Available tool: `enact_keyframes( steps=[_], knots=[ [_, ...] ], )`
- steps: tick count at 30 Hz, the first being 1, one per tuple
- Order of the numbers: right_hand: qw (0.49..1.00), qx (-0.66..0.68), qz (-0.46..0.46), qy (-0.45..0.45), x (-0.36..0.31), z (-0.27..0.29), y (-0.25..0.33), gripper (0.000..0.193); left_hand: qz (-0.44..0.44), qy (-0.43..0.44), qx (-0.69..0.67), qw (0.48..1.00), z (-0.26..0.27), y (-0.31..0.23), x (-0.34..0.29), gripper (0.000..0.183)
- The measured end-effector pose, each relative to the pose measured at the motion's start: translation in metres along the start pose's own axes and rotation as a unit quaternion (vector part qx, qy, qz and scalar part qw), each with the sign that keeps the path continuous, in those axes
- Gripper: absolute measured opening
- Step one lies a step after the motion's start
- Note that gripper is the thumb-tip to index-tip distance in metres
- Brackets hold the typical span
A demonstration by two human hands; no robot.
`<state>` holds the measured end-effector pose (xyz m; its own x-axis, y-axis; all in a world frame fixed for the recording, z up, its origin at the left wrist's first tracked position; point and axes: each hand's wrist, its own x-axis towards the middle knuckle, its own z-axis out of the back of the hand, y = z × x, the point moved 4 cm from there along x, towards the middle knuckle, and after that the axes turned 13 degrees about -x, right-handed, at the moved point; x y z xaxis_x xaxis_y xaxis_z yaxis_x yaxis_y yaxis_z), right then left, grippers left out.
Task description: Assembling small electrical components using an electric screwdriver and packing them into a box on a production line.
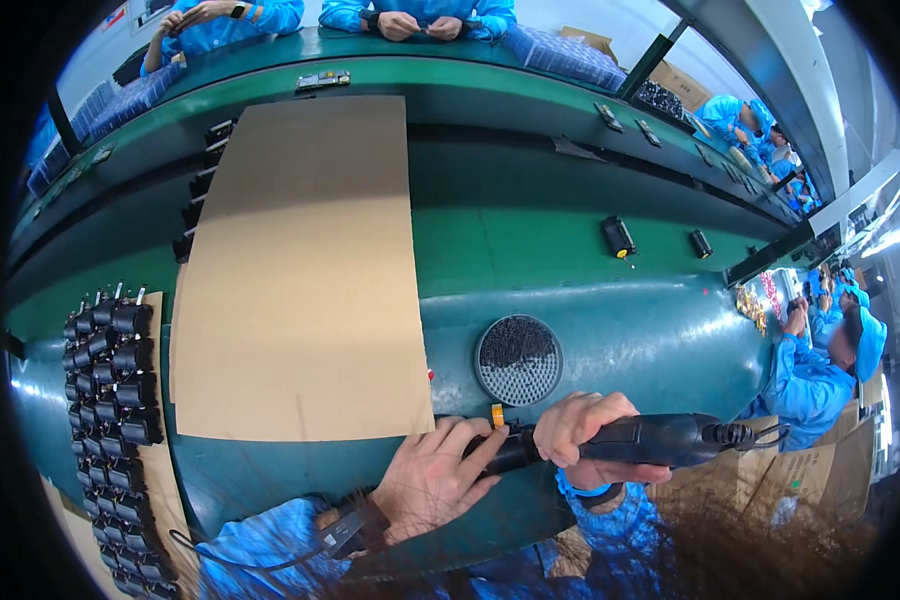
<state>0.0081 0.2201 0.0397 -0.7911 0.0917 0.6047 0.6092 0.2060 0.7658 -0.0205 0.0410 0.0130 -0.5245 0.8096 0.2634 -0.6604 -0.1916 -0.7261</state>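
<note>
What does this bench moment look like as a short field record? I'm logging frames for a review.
left hand: fingers on the front end of the black power screwdriver
right hand: wrapped around the screwdriver's body
orange-tipped part: at the tool's tip
round screw tray: just beyond the hands
cardboard sheet: flat on the green bench
black parts: in rows at far left

A long green bench (570,330) curves across the frame, a darker conveyor belt (530,170) running along its middle. Upper right, metal uprights (660,55) carry an overhead rail. At the far right, bright strip lights (895,235) glare; behind them the room blurs, possibly more work rows. Pale wall (620,15) shows at top centre.
</note>
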Motion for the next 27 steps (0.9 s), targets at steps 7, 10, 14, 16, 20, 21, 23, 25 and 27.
enact_keyframes(
  steps=[7,10,14,16,20,21,23,25,27],
  knots=[
    [0.999,-0.005,-0.01,-0.04,0.002,-0.001,0.01,0.092,-0.009,0.005,-0.013,1.0,-0.005,0.006,-0.001,0.057],
    [0.996,0.014,0.041,-0.08,0.02,-0.001,0.012,0.094,-0.006,0.003,-0.006,1.0,-0.003,0.004,-0.005,0.057],
    [0.992,-0.037,-0.001,-0.12,0.033,0.003,-0.025,0.097,0.008,0.009,-0.016,1.0,-0.002,0.004,-0.003,0.055],
    [0.985,-0.114,-0.015,-0.127,0.038,0.007,-0.034,0.089,0.006,0.01,-0.018,1.0,-0.003,0.006,-0.002,0.055],
    [0.984,-0.113,-0.018,-0.139,0.038,0.011,-0.037,0.09,0.002,-0.002,-0.018,1.0,-0.003,0.004,-0.004,0.054],
    [0.984,-0.113,-0.018,-0.138,0.037,0.012,-0.038,0.09,0.003,-0.002,-0.019,1.0,-0.002,0.005,-0.004,0.054],
    [0.983,-0.123,-0.029,-0.135,0.036,0.014,-0.042,0.09,-0.007,0.0,-0.028,1.0,-0.002,0.006,-0.004,0.055],
    [0.982,-0.122,-0.032,-0.139,0.038,0.011,-0.044,0.09,-0.006,0.001,-0.024,1.0,-0.002,0.007,-0.004,0.055],
    [0.982,-0.12,-0.036,-0.141,0.038,0.011,-0.044,0.09,-0.002,-0.001,-0.021,1.0,-0.003,0.007,-0.005,0.055]
  ],
)
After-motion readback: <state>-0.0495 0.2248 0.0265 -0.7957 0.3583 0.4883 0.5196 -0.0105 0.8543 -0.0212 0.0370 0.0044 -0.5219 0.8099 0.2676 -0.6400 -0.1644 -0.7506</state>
